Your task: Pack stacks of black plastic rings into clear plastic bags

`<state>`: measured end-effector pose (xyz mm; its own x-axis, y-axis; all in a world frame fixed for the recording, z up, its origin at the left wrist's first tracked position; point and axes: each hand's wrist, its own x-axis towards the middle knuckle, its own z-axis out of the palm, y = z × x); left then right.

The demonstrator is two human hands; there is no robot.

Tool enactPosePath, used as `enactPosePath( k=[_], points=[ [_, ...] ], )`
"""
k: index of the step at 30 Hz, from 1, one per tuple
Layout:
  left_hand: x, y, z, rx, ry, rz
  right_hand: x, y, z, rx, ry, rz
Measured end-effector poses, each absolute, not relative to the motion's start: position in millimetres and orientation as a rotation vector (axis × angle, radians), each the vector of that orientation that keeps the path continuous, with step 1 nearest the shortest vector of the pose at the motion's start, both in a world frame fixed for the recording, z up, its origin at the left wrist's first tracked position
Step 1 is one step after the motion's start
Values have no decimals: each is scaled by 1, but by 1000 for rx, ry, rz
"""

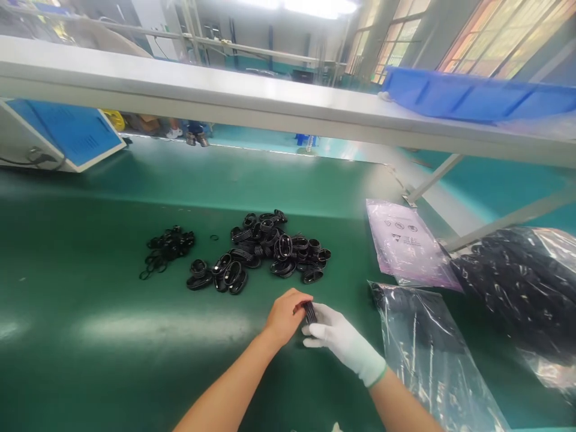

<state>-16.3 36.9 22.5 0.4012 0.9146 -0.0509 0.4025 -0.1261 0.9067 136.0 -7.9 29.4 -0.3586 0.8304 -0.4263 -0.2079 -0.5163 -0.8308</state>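
Observation:
Between my two hands is a coiled black cable [310, 313], held just above the green table. My bare left hand [285, 315] pinches its upper left side. My right hand [330, 333], in a white glove, grips it from the right with the fingers bent around it. Beyond my hands lies a heap of coiled black cables [270, 246], some with small connector ends showing. Left of the heap is a pile of thin black bands [168, 246], and one loose band [214, 237] lies between the two.
A printed pinkish plastic bag [405, 240] and a clear bag [432, 354] lie on the right, beside a large bag of black items [517, 288]. A white shelf [270, 99] crosses above, bearing a blue bin [472, 96]. A blue-and-white box [63, 135] stands back left.

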Motion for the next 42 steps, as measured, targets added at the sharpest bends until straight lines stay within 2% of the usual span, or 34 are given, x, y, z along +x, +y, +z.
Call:
enactPosePath(
  k=[10,15,21,25,29,32,39,42],
  points=[
    [-32,34,58,1997,1159,685,110,-16,58,-963,-876,1974],
    [-23,35,48,1813,1217,673,107,-14,39,-993,-775,1951],
    [-38,59,36,1752,1215,513,120,-11,27,-845,-514,2150],
    [-59,91,20,1853,1630,427,128,-10,20,-855,-366,2156],
    [-60,111,1,1987,1856,194,129,-4,0,-1174,-550,1945],
    [-64,111,-2,2071,1788,155,131,0,-13,-1533,-864,1661],
    [-94,82,11,2474,1314,-30,126,-10,0,-1779,-1232,1308],
    [-84,70,13,2376,1514,-52,118,-11,3,-1973,-1260,1231]
  ],
)
